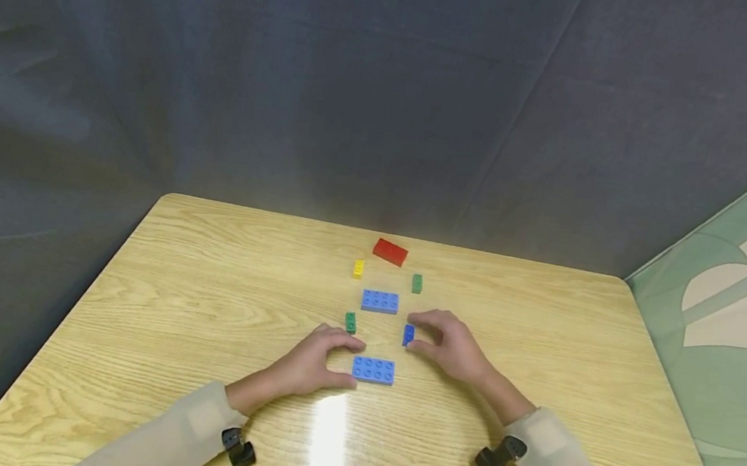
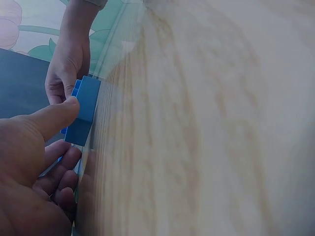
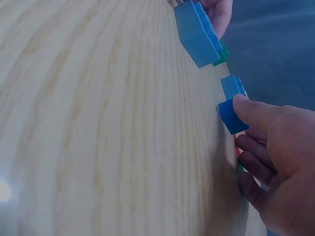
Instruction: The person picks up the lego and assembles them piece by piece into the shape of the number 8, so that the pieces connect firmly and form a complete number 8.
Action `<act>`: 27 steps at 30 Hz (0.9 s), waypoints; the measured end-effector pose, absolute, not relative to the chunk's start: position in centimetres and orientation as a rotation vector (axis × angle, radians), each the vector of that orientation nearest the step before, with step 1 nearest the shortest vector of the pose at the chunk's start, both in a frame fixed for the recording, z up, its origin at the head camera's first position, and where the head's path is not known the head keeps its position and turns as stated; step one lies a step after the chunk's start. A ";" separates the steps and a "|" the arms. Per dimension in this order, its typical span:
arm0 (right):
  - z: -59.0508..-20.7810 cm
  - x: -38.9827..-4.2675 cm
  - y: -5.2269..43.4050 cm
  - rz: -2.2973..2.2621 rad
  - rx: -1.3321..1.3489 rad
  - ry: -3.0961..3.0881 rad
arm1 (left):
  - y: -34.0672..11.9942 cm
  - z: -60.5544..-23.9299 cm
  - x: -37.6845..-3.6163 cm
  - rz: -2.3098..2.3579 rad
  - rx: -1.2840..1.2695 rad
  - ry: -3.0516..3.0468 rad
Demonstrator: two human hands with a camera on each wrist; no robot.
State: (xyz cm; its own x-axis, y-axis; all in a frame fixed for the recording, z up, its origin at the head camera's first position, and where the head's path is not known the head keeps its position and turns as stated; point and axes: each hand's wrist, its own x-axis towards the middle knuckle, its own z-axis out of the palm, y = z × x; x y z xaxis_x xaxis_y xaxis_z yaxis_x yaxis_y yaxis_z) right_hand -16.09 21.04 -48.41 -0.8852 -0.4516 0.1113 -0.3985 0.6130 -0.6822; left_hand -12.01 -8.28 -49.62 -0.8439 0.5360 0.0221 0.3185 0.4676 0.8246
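Blue bricks are what both hands are on: a long blue eight-stud brick (image 1: pixel 373 370) lies flat on the table (image 1: pixel 168 302) nearest the person, and the left hand (image 1: pixel 315 363) pinches its left end, thumb on the near side and fingers curled over the far side. Just beyond that long brick and to its right, the right hand (image 1: pixel 450 345) pinches a small blue brick (image 1: pixel 408 335) between thumb and forefinger; the right wrist view shows the thumb tip pressed on its side while it sits on the wood. Beyond the long brick and slightly left stands a small green brick (image 1: pixel 350 322), and farther out a second long blue brick (image 1: pixel 380 301). Past that lie a yellow brick (image 1: pixel 358 268), another green brick (image 1: pixel 417 283) and, farthest off, a red brick (image 1: pixel 390 251). As far as the pictures show, nothing is joined yet: every brick lies apart from the others, and the two gripped pieces are near each other but not touching, so any fitting together is left to do. No brand, label or writing can be read on the bricks or the table; the studs are too small to show lettering.
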 end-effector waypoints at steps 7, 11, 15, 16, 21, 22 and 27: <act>-48.6 -16.0 21.0 -1.110 -0.712 2.780 | -8.2 -49.6 -12.0 1.311 0.747 2.483; -48.7 -16.1 20.9 -1.108 -0.703 2.793 | -8.2 -49.7 -12.0 1.311 0.768 2.493; -48.7 -16.1 20.8 -1.115 -0.703 2.800 | -8.2 -49.8 -12.0 1.310 0.757 2.493; -48.7 -16.1 20.8 -1.117 -0.703 2.799 | -8.2 -49.7 -12.0 1.307 0.746 2.490; -48.8 -16.1 20.9 -1.127 -0.694 2.797 | -8.1 -49.8 -12.1 1.299 0.730 2.492; -48.8 -16.1 20.9 -1.128 -0.692 2.798 | -8.1 -49.7 -12.1 1.298 0.729 2.493; -48.8 -16.1 20.9 -1.132 -0.688 2.802 | -8.0 -49.8 -12.1 1.293 0.738 2.503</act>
State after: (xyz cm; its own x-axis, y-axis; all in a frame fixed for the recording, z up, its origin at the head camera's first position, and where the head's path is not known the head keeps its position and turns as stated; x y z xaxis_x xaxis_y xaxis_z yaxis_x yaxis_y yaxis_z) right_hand -16.08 20.91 -48.77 -0.9006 -0.4167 0.1238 -0.3858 0.6349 -0.6693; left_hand -12.08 -8.05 -49.77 -0.8470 0.5310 0.0266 0.3291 0.4842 0.8107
